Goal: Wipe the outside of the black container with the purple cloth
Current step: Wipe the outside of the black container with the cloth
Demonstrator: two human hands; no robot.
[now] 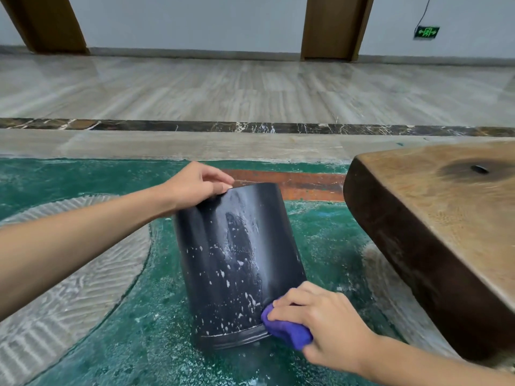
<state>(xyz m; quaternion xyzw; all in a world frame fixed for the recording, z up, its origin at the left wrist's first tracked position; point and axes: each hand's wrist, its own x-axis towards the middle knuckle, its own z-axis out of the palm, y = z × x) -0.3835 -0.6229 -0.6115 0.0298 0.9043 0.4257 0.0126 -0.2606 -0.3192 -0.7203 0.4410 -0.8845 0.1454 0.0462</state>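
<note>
A tall black container [237,260] lies tilted on a green patterned floor, its side facing me and speckled with white foam spots. My left hand [195,185] grips its far upper edge with fingers curled over the rim. My right hand [320,319] presses a bunched purple cloth [287,330] against the container's near lower right side, close to a ringed band at that end. Most of the cloth is hidden under my fingers.
A thick brown wooden slab [434,232] juts in from the right, close to the container and above my right forearm. Beyond lie a grey carved floor inlay [69,274] at left, a dark marble strip [250,126] and pale tiles up to the wall.
</note>
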